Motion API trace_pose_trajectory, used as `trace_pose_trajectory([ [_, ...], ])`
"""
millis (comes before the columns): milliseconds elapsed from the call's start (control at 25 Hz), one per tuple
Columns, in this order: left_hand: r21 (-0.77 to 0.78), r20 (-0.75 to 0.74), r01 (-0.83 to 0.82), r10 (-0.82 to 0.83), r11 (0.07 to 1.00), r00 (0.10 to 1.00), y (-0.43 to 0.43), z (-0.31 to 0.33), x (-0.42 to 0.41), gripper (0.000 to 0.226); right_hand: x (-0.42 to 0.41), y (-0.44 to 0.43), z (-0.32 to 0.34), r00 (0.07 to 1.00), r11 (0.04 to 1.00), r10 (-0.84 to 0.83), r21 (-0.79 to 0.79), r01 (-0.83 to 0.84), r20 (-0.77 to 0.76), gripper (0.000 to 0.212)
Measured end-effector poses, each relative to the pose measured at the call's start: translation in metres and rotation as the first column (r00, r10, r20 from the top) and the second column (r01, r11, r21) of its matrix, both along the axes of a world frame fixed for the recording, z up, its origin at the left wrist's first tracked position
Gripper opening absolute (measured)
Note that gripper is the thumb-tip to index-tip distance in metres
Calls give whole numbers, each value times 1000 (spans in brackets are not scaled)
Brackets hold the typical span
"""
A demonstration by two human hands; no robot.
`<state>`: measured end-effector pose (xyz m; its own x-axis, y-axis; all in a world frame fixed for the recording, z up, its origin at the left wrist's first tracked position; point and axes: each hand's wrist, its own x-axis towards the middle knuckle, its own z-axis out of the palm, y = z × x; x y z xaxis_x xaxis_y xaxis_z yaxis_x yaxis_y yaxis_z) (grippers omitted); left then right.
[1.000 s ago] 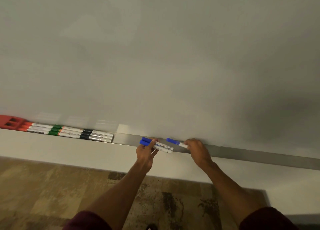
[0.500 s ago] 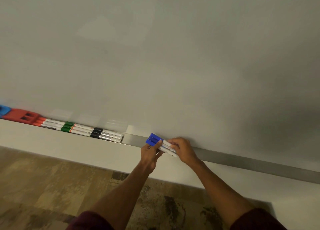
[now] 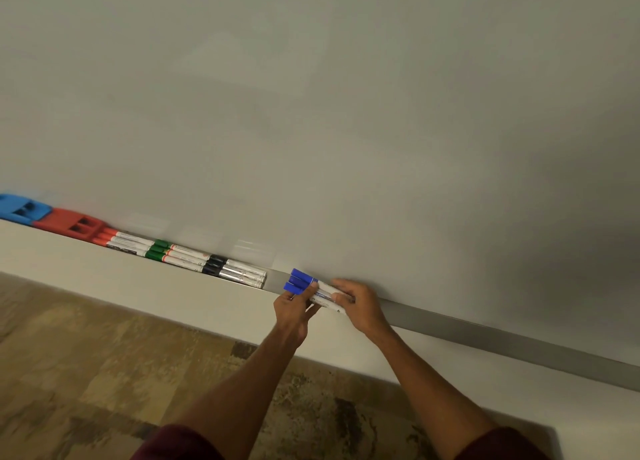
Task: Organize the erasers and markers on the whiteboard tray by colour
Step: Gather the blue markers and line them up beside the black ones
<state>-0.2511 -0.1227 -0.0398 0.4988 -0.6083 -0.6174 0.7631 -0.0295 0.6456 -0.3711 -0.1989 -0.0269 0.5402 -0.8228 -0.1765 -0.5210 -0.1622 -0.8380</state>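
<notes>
Three blue-capped markers lie bunched together above the grey whiteboard tray, caps pointing left. My left hand grips them near the caps. My right hand holds their white barrels from the right. Further left on the tray sit black-capped markers, green-capped markers and red-capped markers in rows. A red eraser and a blue eraser lie at the far left.
The whiteboard fills the upper view. A pale wall strip runs under the tray, with patterned brown floor below. The tray's right stretch carries nothing that I can see.
My right hand brought the third blue marker leftward and joined it to the two in my left hand. The view shifted left, revealing the blue eraser.
</notes>
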Motion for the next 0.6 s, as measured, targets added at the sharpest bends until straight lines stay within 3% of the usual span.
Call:
trace_pose_trajectory([
  [120,-11,-47,-62,62,998,997,1,2,9,13,10,8,-4,950,931,-236,328,160,205,30],
  [240,-21,-67,-87,86,996,994,1,4,17,14,18,17,-7,835,799,-412,584,140,365,22],
  [440,-24,-44,-39,38,999,998,4,6,28,10,28,18,-9,824,801,-434,575,167,364,17],
  [600,28,148,-39,34,999,988,1,9,43,21,31,18,-10,842,796,-440,571,203,314,23],
])
